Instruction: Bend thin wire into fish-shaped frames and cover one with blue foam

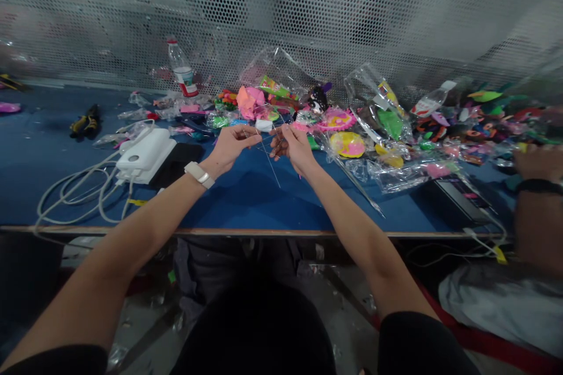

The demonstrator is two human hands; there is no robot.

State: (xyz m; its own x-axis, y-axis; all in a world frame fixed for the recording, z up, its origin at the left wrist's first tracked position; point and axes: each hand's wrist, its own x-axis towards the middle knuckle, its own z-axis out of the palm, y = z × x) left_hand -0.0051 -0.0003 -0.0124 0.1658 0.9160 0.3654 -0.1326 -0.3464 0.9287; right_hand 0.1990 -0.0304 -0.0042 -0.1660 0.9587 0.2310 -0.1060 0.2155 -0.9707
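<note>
Both of my hands are raised over the blue table (246, 199), close together. My left hand (232, 145) has its fingers curled, pinching the top of a thin clear stick or strip (269, 163) that slants down toward me. My right hand (291, 145) is closed too, gripping the same thin piece from the other side. What else sits between the fingers is too small to make out. A white band (199, 174) is on my left wrist. Just behind the hands lies a heap of colourful small toys (255, 102) and clear plastic bags (369, 146).
A white power unit (147, 154) with looped white cables (79, 190) lies at the left, beside a black flat object (178, 163). A plastic bottle (181, 73) stands by the perforated metal wall (281, 6). Another person's arm (539, 199) is at the right edge.
</note>
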